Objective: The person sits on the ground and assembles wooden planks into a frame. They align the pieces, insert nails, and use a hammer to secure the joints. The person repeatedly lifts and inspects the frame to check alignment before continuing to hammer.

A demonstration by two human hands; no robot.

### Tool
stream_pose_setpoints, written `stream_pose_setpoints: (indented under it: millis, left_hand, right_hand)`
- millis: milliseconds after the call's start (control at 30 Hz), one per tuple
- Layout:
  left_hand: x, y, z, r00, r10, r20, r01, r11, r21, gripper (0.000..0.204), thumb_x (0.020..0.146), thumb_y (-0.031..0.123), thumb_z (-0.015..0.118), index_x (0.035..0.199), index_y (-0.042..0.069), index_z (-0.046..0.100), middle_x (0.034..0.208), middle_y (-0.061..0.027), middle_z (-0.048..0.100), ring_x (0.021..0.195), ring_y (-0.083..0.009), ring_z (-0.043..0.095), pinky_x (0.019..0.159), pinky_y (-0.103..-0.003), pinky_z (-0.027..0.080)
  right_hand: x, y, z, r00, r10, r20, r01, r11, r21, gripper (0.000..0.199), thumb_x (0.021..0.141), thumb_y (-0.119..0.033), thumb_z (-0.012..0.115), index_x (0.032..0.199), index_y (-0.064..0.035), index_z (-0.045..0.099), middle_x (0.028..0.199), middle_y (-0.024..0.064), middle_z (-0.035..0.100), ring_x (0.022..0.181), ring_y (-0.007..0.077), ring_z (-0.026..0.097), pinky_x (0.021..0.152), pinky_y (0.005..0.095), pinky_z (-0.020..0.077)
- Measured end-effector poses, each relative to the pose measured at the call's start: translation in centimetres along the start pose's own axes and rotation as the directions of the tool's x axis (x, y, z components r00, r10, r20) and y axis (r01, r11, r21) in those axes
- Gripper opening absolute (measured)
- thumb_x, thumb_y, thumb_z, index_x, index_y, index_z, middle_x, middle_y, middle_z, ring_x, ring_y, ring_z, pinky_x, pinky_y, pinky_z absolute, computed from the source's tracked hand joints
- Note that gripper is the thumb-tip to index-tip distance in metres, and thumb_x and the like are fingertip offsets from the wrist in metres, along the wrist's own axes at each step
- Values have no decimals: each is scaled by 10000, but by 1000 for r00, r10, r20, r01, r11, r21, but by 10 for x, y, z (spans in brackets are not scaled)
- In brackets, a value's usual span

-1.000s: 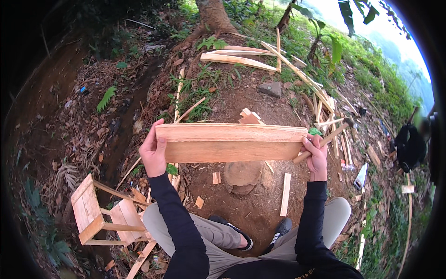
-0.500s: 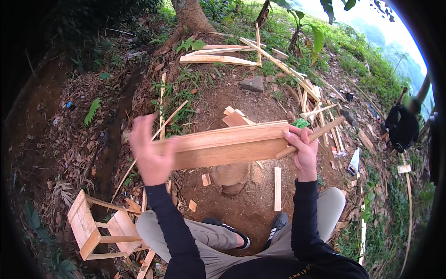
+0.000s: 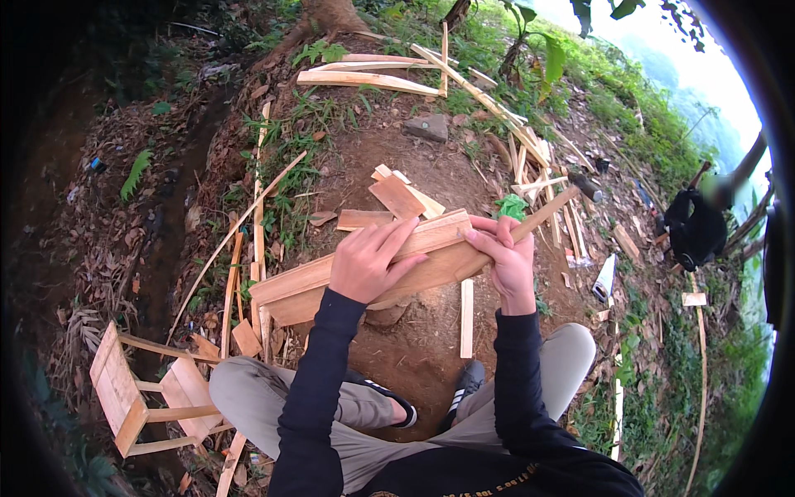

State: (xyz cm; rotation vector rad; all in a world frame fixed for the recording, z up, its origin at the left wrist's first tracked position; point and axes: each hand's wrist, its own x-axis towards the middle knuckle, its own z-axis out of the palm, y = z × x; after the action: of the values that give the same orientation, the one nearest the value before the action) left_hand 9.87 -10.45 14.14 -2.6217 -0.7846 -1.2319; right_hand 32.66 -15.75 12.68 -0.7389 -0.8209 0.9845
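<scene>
half-covered, cropped or unclear
the left hand (image 3: pixel 368 263) hides part of the board (image 3: pixel 439 253), which covers most of the stump (image 3: pixel 387 316); the right hand (image 3: pixel 511 267) hides part of the hammer (image 3: pixel 551 210). a green thing (image 3: pixel 512 206) behind its fingers is unclear in kind. the left knee (image 3: pixel 248 393) overlaps the wooden frame (image 3: pixel 153 399). the top edge crops the tree trunk (image 3: pixel 327 15). the co-worker (image 3: pixel 691 230) has a blurred head; a blue scrap (image 3: pixel 97 164) is too small to name.

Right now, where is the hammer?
In the head view, the hammer is right of centre, held in the right hand at the right end of the wooden board, slanting toward the upper right.
</scene>
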Motion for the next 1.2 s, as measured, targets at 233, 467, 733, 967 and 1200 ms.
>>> stream_pose_setpoints:
  millis: [233,467,733,967,1200]
  left_hand:
    - [3,-3,-4,997,66,-37,-66,998,6,525,780,308,774,1214,45,639,952,-64,676,726,-205,617,635,-332,509]
    - [3,2,-6,1000,22,-23,-22,1000,-21,481,767,282,791,1168,50,662,970,-95,692,731,-237,650,650,-340,525]
    - [2,0,0,1000,1,-17,-2,998,-64,468,787,295,779,1164,44,659,973,-111,681,742,-258,657,663,-358,538]
    - [-37,-62,44,916,-195,351,242,966,-95,526,868,453,662,1195,41,642,1094,-166,663,929,-332,663,798,-397,540]
    - [-132,-113,99,795,-398,458,447,894,1,578,869,475,660,1222,18,634,1195,-209,634,1018,-360,650,877,-407,524]
  right_hand:
    - [-2,-12,4,999,22,24,-21,999,-48,476,738,118,752,616,-125,361,1038,268,677,906,238,701,796,322,578]
    - [-4,-17,8,1000,14,-7,-14,996,-88,479,742,108,756,615,-127,359,1020,269,681,892,219,696,795,319,577]
    - [-6,-19,10,1000,7,-4,-7,996,-90,483,758,72,771,613,-133,358,1029,259,680,906,212,694,808,310,572]
    - [12,75,-31,937,309,-165,-314,949,-4,286,842,-52,735,706,-68,484,993,241,692,751,215,703,656,288,585]
    - [-21,214,-130,804,207,-558,-582,468,-665,315,725,-206,743,797,83,641,638,188,658,543,283,675,508,407,541]
